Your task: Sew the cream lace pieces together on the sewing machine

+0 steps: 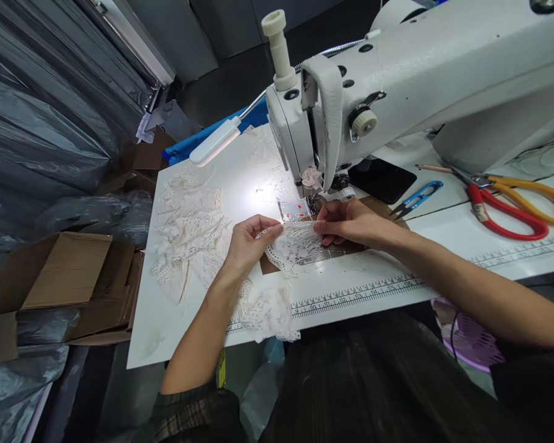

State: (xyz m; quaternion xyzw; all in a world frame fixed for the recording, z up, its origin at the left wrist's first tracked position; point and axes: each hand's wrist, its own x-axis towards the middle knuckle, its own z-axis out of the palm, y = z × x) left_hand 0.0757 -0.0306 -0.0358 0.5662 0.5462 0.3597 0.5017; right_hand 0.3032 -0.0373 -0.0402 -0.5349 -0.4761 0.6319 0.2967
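A strip of white lace (pixel 298 243) lies stretched between my two hands, just in front of the sewing machine's (pixel 311 200) presser foot. My left hand (pixel 253 240) pinches the left part of its upper edge between thumb and fingers. At the other end my right hand (pixel 344 223) grips the lace with thumb and fingertips, close to the needle area. Beneath the lace is a brown board (pixel 270 266) on the white table. More lace (pixel 268 311) hangs over the table's front edge below my left wrist, and a larger lace heap (pixel 194 227) rests to the left.
Right of the machine head lie a black phone (pixel 382 178), blue thread snips (pixel 418 198) and scissors with red and yellow handles (pixel 512 209). A lamp (pixel 215 141) reaches over the table. A printed ruler (pixel 351 295) runs along the front edge. Cardboard boxes (pixel 67 271) stand left.
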